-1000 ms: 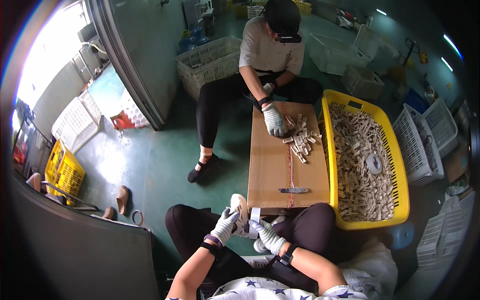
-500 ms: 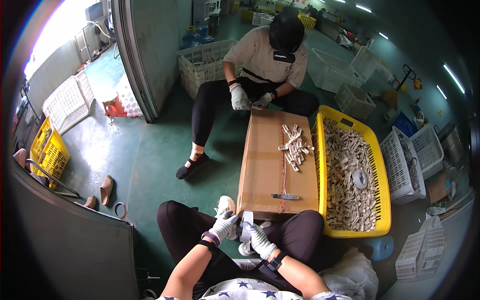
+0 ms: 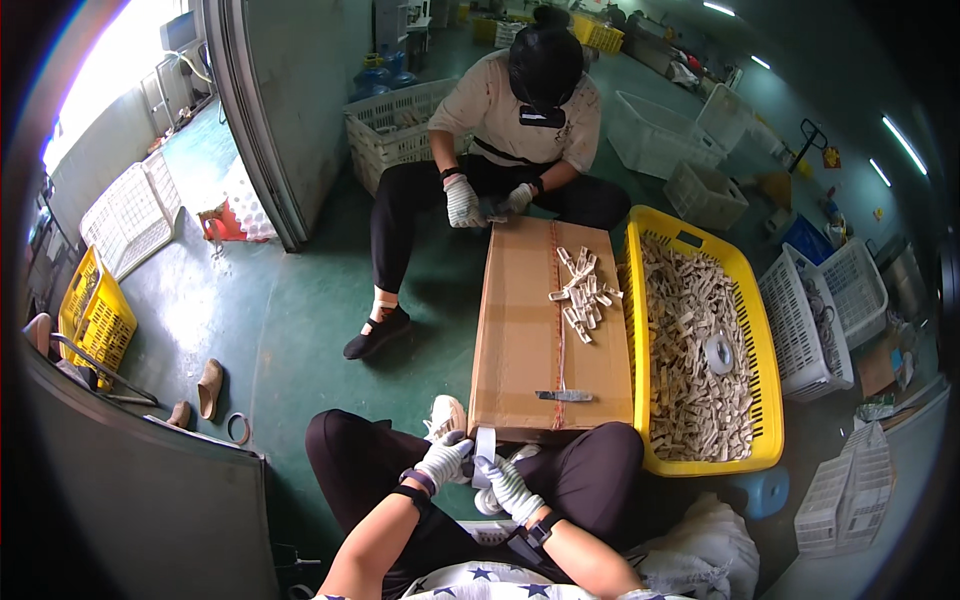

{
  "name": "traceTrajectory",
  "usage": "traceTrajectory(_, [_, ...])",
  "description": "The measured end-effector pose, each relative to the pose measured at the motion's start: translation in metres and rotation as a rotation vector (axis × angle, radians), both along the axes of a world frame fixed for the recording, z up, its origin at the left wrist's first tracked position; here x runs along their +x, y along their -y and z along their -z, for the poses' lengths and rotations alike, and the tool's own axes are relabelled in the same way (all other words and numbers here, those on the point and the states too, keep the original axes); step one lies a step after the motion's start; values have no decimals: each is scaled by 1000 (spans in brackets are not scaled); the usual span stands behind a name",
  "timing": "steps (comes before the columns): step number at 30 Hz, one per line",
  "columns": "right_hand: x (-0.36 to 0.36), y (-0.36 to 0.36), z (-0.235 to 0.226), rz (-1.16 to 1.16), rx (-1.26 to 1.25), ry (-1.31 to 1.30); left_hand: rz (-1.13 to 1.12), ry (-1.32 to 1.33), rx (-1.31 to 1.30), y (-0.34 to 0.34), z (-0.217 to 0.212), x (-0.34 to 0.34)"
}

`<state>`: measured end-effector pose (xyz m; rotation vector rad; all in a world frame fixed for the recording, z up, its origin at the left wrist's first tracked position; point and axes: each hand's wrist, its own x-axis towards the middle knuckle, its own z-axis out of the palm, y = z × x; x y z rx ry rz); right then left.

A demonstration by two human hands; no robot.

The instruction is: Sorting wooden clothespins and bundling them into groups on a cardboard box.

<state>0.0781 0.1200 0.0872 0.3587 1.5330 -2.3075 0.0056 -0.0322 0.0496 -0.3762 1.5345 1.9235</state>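
Gloved hands numbered four: the wearer's left hand (image 3: 443,458) and right hand (image 3: 509,490), plus the co-worker's pair (image 3: 463,203). There was one cardboard box (image 3: 510,340), bearing one flat grey blade (image 3: 563,396). White tape rolls came to two: one at the wearer's hands (image 3: 485,449), one (image 3: 711,353) in the single large yellow basket (image 3: 768,405). Loose beige clips (image 3: 577,322) on the box: roughly a dozen; overlap prevented an exact count. Basket clips (image 3: 690,410) were uncountable. Floor slippers (image 3: 209,388) totalled two; lit tubes (image 3: 905,145), four.
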Motion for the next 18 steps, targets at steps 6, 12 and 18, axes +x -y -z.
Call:
traceTrajectory(6, [4,2,-15,-58,-53,35,-8,50,6,5,23,2])
traceTrajectory(12, [6,1,-24,-29,-216,63,29,68,-6,9,30,4])
traceTrajectory(18, [-3,1,-5,-12,-201,67,-40,173,122,7,55,0])
